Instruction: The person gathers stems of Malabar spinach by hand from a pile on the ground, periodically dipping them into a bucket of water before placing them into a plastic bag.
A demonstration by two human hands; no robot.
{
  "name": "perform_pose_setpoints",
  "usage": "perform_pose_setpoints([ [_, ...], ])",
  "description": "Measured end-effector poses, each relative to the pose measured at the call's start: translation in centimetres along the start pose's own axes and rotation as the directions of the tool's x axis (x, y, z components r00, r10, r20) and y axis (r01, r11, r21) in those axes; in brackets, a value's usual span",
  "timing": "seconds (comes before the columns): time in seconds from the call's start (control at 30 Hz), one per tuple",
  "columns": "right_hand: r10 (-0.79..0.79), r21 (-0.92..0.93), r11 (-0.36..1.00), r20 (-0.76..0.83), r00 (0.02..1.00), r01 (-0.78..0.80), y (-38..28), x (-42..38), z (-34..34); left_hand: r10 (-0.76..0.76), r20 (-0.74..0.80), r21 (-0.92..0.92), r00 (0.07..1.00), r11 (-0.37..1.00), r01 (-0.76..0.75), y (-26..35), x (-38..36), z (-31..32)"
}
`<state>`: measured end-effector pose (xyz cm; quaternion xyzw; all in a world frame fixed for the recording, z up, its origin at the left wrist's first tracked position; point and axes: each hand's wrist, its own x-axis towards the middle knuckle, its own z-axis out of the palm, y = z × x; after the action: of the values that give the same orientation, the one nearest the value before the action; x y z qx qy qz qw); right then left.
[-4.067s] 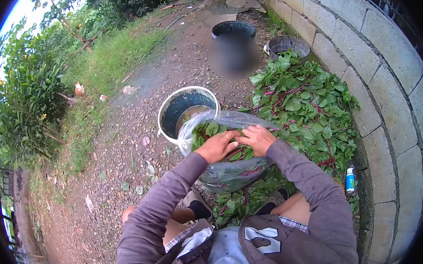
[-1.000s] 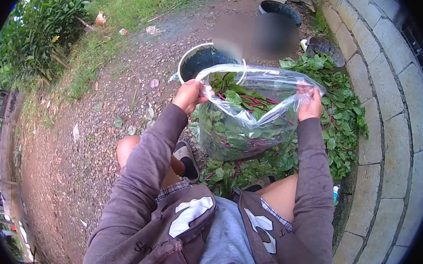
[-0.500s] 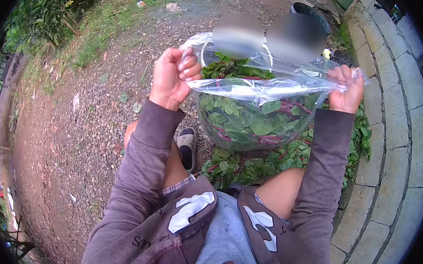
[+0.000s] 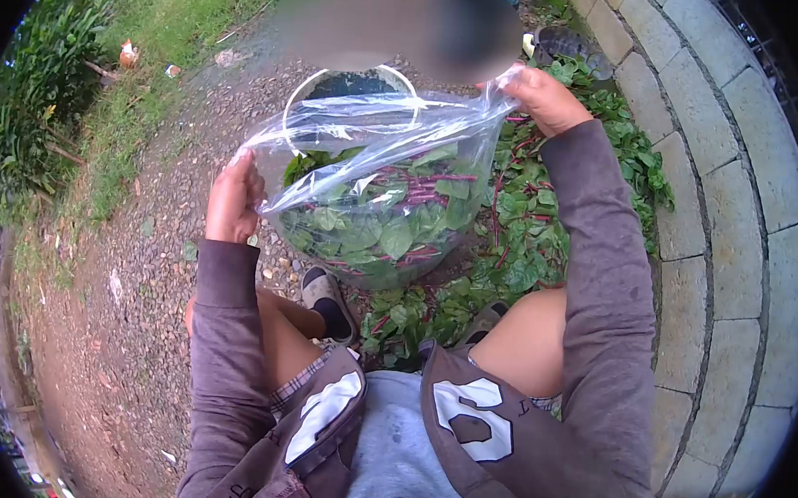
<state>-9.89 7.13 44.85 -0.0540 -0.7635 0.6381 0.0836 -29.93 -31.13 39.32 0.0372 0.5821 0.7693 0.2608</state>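
A clear plastic bag (image 4: 367, 177) filled with leafy greens stretches between my two hands. Inside it lie green leaves with reddish-purple stems (image 4: 400, 235). My left hand (image 4: 236, 198) grips the bag's rim at its left end, fingers closed. At the upper right, my right hand (image 4: 546, 97) pinches the opposite end of the rim, held higher than the left. The bag's mouth is drawn into a slanting band between them. Behind the bag a bucket with a white rim (image 4: 307, 88) shows in part through the plastic.
Loose leafy greens (image 4: 530, 221) lie on the ground right of the bag and below it. A grey block wall (image 4: 695, 251) runs along the right. Gravel (image 4: 155, 297) covers the left side, with grass (image 4: 203, 13) beyond. A dark container (image 4: 575, 48) stands near the wall.
My left hand has moved left and down, while my right hand has gone left and up. The bag's rim now slants instead of running level. The view has also turned.
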Motion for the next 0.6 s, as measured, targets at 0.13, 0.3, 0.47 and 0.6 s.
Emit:
perform_pose_setpoints([
  [0.13,0.110,-0.314,0.945,0.027,0.994,-0.096,1.9,-8.8,-6.2,0.120,-0.065,0.258,0.991,0.961,-0.099,-1.8,-0.5,-2.7],
  [0.3,0.445,-0.074,0.840,-0.472,0.761,-0.537,17.4,-19.8,-10.4,0.741,0.371,0.893,0.560,-0.120,-0.433,-1.7,-10.4,5.6],
  [0.47,0.487,-0.160,0.766,-0.488,0.724,-0.623,36.5,-20.0,-2.4,-0.072,0.752,0.559,0.656,0.597,-0.576,-10.5,-14.6,15.5],
  [0.6,0.369,-0.583,0.431,-0.583,0.724,-0.689,42.6,-16.2,3.7,-0.599,0.572,0.641,0.560,0.752,0.151,-25.0,-12.3,18.2],
])
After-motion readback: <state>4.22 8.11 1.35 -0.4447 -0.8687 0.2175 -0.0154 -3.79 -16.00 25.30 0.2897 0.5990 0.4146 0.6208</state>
